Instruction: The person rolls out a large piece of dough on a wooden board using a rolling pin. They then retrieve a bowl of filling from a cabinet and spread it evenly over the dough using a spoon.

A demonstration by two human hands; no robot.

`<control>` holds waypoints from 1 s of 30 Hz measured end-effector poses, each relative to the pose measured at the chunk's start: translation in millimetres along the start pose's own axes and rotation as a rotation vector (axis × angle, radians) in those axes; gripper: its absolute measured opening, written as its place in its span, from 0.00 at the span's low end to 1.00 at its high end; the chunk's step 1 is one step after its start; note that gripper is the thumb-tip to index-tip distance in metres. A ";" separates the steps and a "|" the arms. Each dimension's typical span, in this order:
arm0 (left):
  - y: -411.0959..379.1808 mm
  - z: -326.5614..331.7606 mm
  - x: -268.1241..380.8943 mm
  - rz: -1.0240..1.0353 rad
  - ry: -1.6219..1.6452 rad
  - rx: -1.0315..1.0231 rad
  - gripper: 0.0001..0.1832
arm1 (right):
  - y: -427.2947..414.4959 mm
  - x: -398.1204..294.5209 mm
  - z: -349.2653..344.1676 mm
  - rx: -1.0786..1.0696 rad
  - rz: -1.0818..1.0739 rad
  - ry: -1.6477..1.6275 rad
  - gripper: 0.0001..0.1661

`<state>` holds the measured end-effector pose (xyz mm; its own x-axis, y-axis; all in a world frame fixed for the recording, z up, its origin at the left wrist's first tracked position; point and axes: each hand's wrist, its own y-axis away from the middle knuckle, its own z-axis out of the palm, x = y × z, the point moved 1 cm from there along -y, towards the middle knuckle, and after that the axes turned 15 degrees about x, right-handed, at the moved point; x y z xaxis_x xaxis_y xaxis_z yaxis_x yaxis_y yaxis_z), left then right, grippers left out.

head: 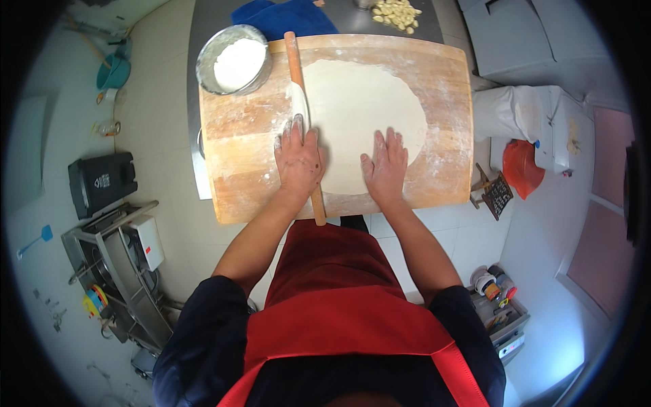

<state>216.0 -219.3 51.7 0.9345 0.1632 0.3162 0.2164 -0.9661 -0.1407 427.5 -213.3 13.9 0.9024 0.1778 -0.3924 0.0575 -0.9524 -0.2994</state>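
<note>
A large, thin sheet of dough (356, 117) lies on a floured wooden board (239, 168). Along its left side runs a wooden rolling pin (293, 56), slanting from the board's far edge to past its near edge. A narrow flap of the dough is folded over the pin's middle. My left hand (299, 163) lies over the pin near this flap, fingers pointing away from me and thumb side to the right; flour whitens its fingertips. My right hand (386, 168) rests flat on the dough's near right part, fingers slightly apart, holding nothing.
A metal bowl (203, 66) of white flour (241, 63) stands on the board's far left corner. Behind the board are a blue cloth (285, 20) and a pile of peeled garlic cloves (396, 14). A small stool (493, 196) stands right of the board; a metal rack (117, 274) is at left.
</note>
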 end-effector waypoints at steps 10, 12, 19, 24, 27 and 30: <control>17.6 -21.9 -34.2 -0.216 -0.091 0.112 0.30 | -5.5 41.0 9.7 -0.064 0.033 0.065 0.46; 22.4 -13.2 -55.3 -0.230 -0.048 0.123 0.29 | -10.3 57.9 3.7 -0.038 0.067 0.117 0.47; 36.4 -18.1 -53.3 -0.101 0.001 0.197 0.26 | -8.3 115.7 -23.7 0.025 0.228 0.120 0.42; 59.0 -5.5 -2.2 0.332 0.235 -0.004 0.27 | -10.1 78.9 -68.1 0.126 0.057 -0.115 0.40; 72.7 14.8 4.4 0.512 0.327 -0.166 0.30 | -2.0 61.8 -67.0 0.047 -0.041 -0.090 0.39; 50.4 -13.0 10.3 0.470 0.430 -0.185 0.21 | 19.9 65.5 -44.1 -0.047 -0.026 -0.046 0.38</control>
<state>232.9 -268.8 60.0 0.7133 -0.3414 0.6121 -0.2750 -0.9396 -0.2037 506.5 -231.5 20.6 0.8798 0.2128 -0.4251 0.1015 -0.9577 -0.2693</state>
